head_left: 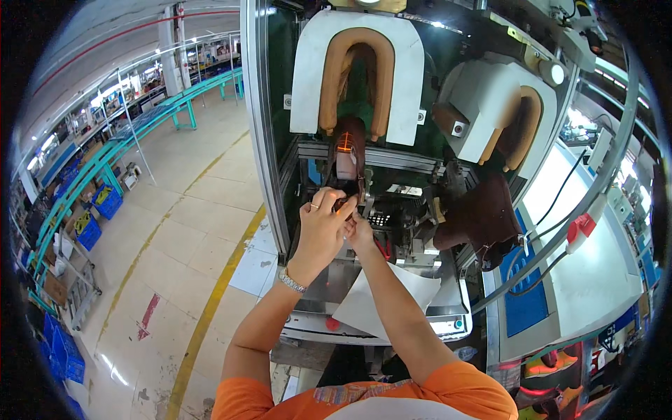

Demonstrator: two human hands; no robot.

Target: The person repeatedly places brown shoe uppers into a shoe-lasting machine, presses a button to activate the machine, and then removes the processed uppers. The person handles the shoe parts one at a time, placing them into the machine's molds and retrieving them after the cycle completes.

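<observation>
A dark brown shoe upper (352, 150) stands upright on the left station of a shoe-forming machine, below a white U-shaped pad with a tan lining (357, 70). My left hand (323, 227) grips the lower edge of this upper, fingers curled; it wears a ring and a metal wristwatch. My right hand (360, 231) is pressed close beside it, pinching the same lower edge. A second dark brown shoe upper (486, 217) sits on the right station under another white pad (500, 112).
A white sheet (381, 301) lies on the machine's front shelf. A red emergency button (581, 227) sits on the right frame bar. Yellow floor lines and teal conveyor benches (105, 161) with blue crates (87, 231) run along the left.
</observation>
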